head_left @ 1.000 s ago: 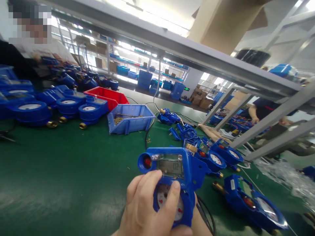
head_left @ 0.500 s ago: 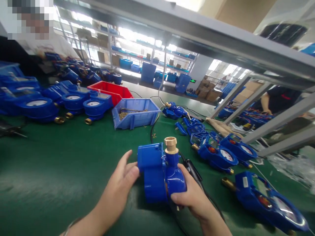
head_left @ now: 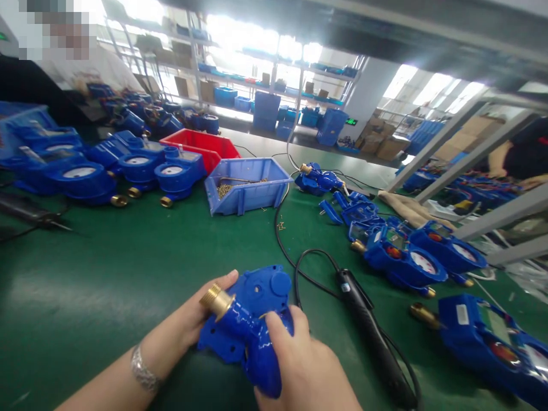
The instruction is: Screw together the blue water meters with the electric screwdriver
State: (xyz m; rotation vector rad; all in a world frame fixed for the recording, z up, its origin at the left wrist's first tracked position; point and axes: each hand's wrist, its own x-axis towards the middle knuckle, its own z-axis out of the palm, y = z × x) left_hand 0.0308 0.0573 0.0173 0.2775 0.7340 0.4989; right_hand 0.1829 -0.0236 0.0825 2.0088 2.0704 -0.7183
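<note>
A blue water meter (head_left: 252, 328) is tilted in front of me, its underside with screw holes facing up and its threaded brass pipe end pointing to the upper left. My right hand (head_left: 299, 354) wraps round the meter's rounded pipe body. On its left side my left hand (head_left: 201, 308) grips the casing, the fingers partly hidden behind it. A black electric screwdriver (head_left: 372, 331) with a cable lies on the green mat to the right of my right hand.
A light-blue bin (head_left: 252, 185) holds small brass screws, several of which lie loose beside it. Behind stands a red bin (head_left: 201, 145). More blue meters (head_left: 405, 254) rest at right and left. Another black screwdriver (head_left: 29, 211) is at far left. A person's arm (head_left: 499, 160) shows far right.
The water meter has been turned over, from brass end up to underside up, and moved slightly left. My left hand has closed on it. The black screwdriver has come into fuller view.
</note>
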